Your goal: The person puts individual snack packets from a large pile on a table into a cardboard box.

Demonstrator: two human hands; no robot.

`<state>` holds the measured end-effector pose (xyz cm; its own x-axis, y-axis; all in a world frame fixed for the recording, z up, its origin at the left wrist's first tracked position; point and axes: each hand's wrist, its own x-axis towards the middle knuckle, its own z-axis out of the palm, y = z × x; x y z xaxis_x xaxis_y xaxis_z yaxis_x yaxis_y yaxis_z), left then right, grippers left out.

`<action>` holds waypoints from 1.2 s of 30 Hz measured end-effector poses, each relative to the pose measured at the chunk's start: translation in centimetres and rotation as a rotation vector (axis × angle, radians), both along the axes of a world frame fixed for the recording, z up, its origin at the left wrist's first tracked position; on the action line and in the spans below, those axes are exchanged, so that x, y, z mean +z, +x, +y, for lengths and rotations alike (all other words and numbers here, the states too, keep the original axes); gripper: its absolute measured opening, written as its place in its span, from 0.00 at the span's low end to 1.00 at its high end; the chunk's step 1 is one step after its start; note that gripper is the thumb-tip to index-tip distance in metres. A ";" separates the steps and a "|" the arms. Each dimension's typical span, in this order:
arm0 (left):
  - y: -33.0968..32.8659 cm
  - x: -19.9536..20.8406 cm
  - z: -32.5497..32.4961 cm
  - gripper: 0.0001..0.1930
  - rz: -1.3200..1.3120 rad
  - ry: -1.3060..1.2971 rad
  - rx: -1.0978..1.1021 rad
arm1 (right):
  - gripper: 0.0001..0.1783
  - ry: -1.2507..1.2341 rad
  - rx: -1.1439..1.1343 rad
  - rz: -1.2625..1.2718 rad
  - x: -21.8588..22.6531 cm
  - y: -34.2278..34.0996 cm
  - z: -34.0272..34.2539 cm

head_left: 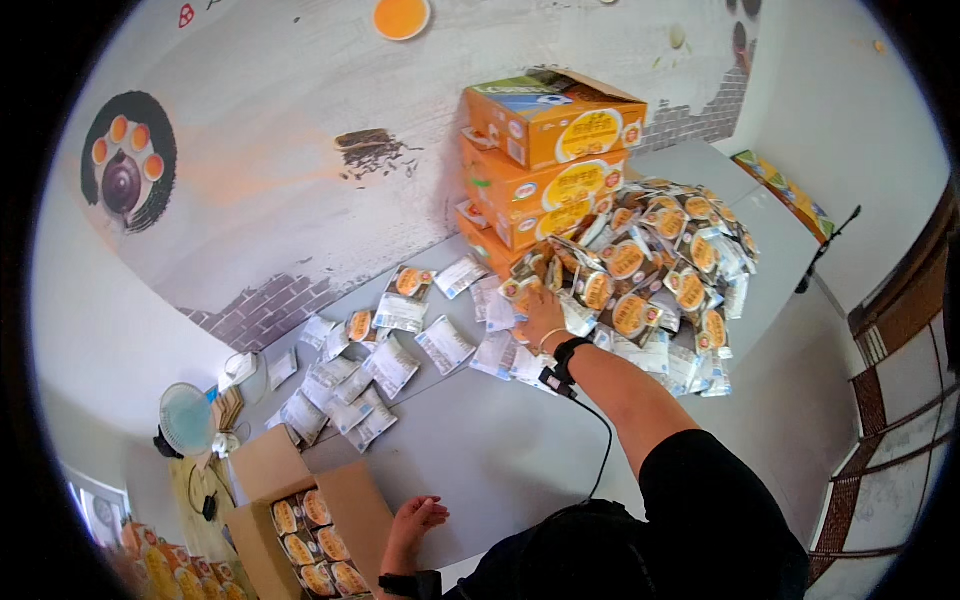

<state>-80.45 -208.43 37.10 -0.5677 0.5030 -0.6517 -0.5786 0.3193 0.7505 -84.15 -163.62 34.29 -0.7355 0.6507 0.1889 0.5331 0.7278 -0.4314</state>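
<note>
My right hand (544,314) reaches to the left side of a large heap of small packets (632,316). Its fingers are bent over a brown and orange packet (519,292) at the edge of the heap; the fingertips are partly hidden. My left hand (418,518) hovers beside an open cardboard box (362,510), holding nothing, its fingers loosely bent. Inside the box, packets with orange pictures (331,543) stand in rows. Between box and heap, loose packets (391,366) lie on the grey table (470,440), mostly with their white sides up.
Several orange cartons (545,185) are stacked against the wall behind the heap, the top one with a raised flap. A small fan (187,420) stands at the left. A black cable (608,440) runs from my right wrist. More orange packages (175,570) sit at the lower left.
</note>
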 end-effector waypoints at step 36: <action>4.1 -6.8 4.3 0.39 1.347 -0.487 -0.629 | 0.42 0.138 1.010 -0.277 -3.2 12.4 -24.5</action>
<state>-76.31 -204.15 30.31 -0.6318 0.7749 -0.0205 0.7236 0.5991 0.3427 -71.73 -188.11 31.07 -0.9524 -0.3017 -0.0428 -0.2801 0.9221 -0.2669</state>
